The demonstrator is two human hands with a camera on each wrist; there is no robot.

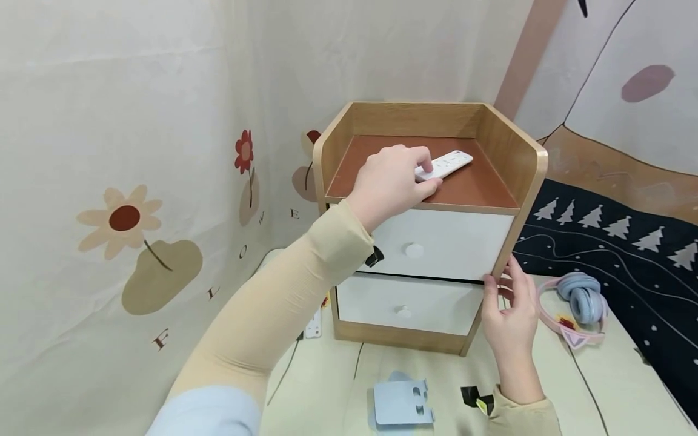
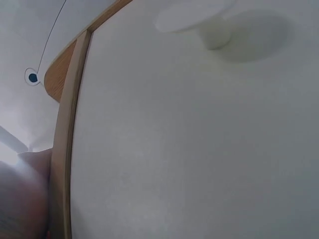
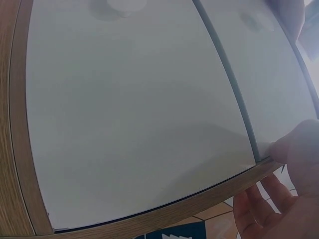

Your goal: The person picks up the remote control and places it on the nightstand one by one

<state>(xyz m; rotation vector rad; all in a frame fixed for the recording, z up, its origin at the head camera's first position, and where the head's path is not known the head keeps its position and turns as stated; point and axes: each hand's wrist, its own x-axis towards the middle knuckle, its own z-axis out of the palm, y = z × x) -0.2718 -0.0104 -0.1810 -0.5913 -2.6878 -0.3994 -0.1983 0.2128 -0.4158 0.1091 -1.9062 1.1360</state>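
A small wooden cabinet (image 1: 414, 118) with two white drawers stands on the table. In the head view my left hand (image 1: 389, 181) is over its brown top shelf, thumb and fingers pinching the near end of a white remote control (image 1: 455, 162). The far end of the remote points to the back right. Lower down, my right hand (image 1: 512, 315) grips the cabinet's right side edge, thumb at the front and fingers around the outer side. The right wrist view shows this hand (image 3: 294, 194) on the wooden edge. Both drawers, with round knobs (image 1: 414, 250), are closed.
A light blue metal stand (image 1: 400, 402) lies in front of the cabinet. Pink and blue headphones (image 1: 586, 303) rest to its right. A white power strip (image 1: 313, 325) with a cable sits at its left side. Printed curtains (image 1: 163, 121) hang behind and to the left.
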